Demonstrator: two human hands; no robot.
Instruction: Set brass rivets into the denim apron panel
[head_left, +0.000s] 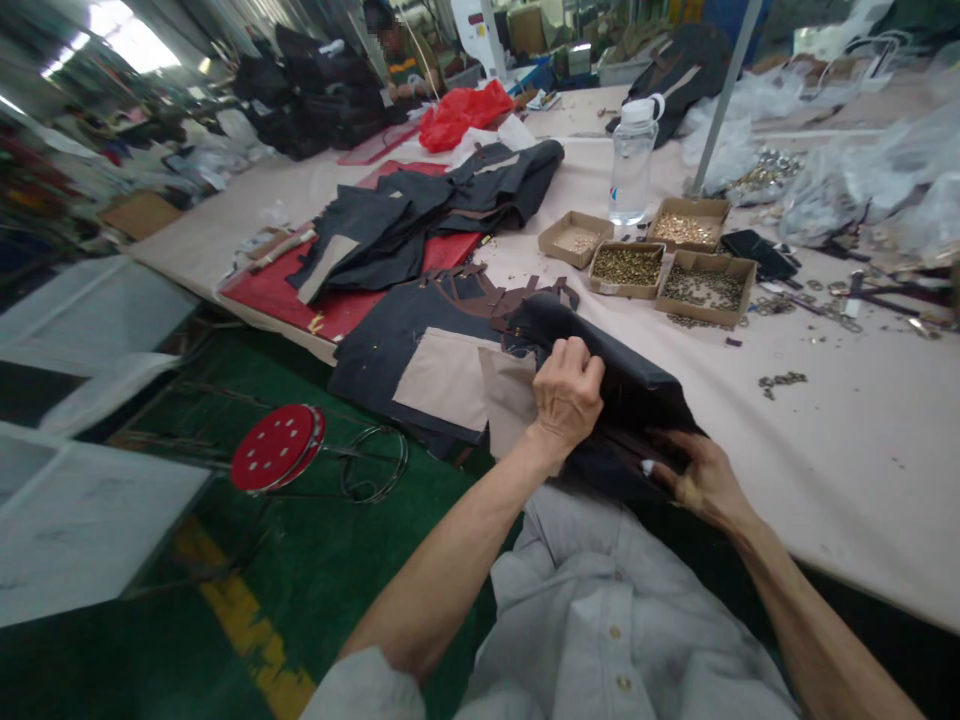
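Note:
My left hand (570, 392) is closed in a fist-like grip on a dark fabric piece (634, 365) at the table's near edge. My right hand (705, 480) grips the same piece's right side, with the thumb below, a white wrap on its tip, and the fingers partly hidden in the fold. The piece is folded over and gapes between my hands. A beige cloth panel (510, 400) hangs beside my left wrist. Just left lie more dark fabric pieces (375, 340) with a beige patch (442, 380) and brown straps (506, 300), partly overhanging the edge.
Small cardboard trays of metal fittings (626, 268) stand beyond my hands, near a clear water bottle (632, 165). Loose fittings (781, 382) lie to the right. More dark fabric (442, 205) covers a red board (292, 300). A red stool (276, 447) stands left; a person (409, 60) sits far off.

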